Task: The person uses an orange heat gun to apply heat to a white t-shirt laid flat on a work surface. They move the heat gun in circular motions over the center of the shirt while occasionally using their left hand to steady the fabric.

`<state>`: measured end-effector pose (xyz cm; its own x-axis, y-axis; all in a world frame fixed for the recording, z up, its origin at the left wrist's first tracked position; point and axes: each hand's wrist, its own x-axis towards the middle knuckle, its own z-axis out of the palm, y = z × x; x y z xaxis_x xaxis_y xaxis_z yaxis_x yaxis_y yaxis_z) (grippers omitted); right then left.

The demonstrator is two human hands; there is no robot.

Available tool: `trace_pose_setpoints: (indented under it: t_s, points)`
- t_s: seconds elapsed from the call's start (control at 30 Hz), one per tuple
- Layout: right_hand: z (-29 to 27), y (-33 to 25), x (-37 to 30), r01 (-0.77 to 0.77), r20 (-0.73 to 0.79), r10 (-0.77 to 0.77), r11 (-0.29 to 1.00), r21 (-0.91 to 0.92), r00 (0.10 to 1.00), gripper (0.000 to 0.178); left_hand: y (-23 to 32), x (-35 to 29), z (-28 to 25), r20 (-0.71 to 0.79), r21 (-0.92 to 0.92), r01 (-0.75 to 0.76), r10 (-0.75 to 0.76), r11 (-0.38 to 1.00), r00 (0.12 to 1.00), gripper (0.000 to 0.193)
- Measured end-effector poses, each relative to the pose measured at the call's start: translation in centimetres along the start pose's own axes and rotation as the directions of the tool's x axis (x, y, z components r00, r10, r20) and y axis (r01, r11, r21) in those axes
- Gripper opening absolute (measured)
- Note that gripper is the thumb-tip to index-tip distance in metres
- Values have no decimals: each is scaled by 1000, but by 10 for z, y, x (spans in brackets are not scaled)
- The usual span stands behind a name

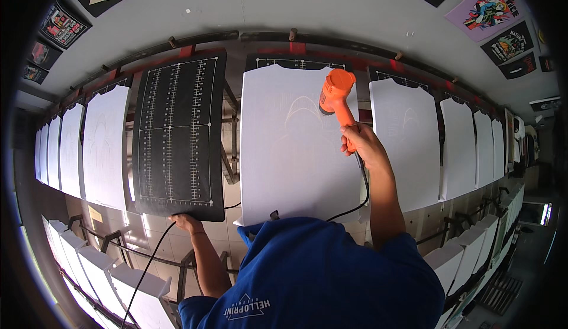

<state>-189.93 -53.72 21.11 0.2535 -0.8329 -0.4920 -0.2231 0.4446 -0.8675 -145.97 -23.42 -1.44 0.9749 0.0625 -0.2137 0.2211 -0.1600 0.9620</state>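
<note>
A black rectangular board (pixel 183 140) lies at nine o'clock from a white rectangular panel (pixel 296 163); an orange plastic heat gun (pixel 340 101) overhangs its one-o'clock side.

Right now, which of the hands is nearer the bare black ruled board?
Left: the left hand is at the near edge of the black ruled board; the right hand is off to its right, gripping the orange heat gun.
</note>
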Motion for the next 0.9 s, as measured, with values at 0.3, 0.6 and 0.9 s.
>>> trace_pose_setpoints:
  t_s: [0.3,0.6,0.9]
  points:
    - [-27,10,-17,-98,14,97,995,35,995,29,1,-2,1,-33,46,-6,8,999,999,68]
    - [-38,15,-41,-119,-123,124,992,48,985,33,19,-18,9,-95,154,-3,18,988,995,74]
    - [-42,20,-65,-107,-105,113,992,62,988,30,-1,3,-1,-23,173,11,-7,985,1000,61]
